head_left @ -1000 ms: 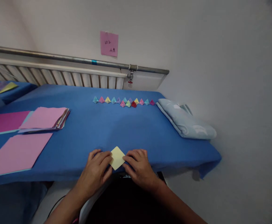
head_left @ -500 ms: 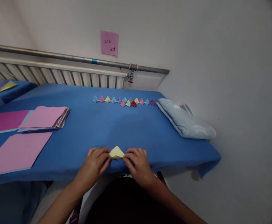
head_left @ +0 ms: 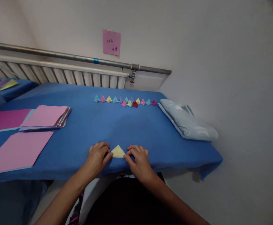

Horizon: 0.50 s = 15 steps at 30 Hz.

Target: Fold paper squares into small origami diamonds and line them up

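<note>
A piece of yellow origami paper, folded into a small triangle, lies near the front edge of the blue-covered table with its point facing away from me. My left hand pinches its left corner between thumb and fingers. At the right corner, my right hand does the same, its other fingers curled. A vertical crease or slit shows in the upper half of the triangle. Farther back stands a row of small folded paper shapes in several colours, with a few set in front of its middle.
To the left are a stack of coloured paper, a magenta sheet and a larger pink sheet. A folded light-blue blanket lies at the right end. Behind the table run a radiator and a metal pipe.
The raised front part of the yellow paper has been folded up flat, so it now forms a flat triangle. Both hands remain at its corners. The view has shifted slightly.
</note>
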Motion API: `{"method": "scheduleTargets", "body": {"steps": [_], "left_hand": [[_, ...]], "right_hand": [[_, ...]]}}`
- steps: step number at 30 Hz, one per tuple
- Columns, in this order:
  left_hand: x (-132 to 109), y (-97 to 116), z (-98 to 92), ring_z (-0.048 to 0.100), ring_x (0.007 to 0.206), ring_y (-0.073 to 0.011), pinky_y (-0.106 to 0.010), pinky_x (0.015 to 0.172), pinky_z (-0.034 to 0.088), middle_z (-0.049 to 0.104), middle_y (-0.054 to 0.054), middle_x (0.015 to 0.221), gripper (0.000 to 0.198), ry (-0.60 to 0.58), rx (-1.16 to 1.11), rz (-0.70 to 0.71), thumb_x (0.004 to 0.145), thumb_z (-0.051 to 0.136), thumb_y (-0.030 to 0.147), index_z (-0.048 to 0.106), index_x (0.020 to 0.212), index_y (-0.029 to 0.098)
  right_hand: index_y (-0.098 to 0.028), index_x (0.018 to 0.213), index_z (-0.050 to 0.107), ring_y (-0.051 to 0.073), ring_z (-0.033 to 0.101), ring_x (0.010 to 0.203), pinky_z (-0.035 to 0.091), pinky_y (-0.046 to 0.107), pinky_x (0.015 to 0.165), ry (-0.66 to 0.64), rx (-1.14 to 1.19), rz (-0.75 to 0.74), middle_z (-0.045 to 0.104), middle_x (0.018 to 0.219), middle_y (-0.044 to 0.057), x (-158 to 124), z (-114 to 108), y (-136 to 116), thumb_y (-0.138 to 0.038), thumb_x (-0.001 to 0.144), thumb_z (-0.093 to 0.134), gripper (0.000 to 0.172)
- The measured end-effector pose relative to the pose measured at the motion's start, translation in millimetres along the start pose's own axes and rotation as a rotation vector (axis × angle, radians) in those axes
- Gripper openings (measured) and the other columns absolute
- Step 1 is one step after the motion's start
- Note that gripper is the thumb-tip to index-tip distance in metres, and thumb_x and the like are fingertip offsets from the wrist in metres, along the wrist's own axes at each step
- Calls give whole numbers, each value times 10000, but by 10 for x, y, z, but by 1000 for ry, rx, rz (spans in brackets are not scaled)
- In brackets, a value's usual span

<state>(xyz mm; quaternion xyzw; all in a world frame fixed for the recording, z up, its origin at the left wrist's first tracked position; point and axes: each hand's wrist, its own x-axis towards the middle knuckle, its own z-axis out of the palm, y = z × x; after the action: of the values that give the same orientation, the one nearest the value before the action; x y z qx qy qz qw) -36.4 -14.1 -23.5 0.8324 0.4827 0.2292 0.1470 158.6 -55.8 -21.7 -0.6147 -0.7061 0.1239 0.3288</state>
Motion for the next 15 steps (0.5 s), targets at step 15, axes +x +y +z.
{"method": "scheduleTargets", "body": {"steps": [15], "left_hand": [[84,49,-60,611,867,-236,-389,752,432,658,-61,930,182,-61,96,-74,818,547,280,625,680,189]], "right_hand": [[-209,662,559,212,559,935,326,376,821,26,-72,-31,661,977,22,-3,17,2,-211,834,590,174]]}}
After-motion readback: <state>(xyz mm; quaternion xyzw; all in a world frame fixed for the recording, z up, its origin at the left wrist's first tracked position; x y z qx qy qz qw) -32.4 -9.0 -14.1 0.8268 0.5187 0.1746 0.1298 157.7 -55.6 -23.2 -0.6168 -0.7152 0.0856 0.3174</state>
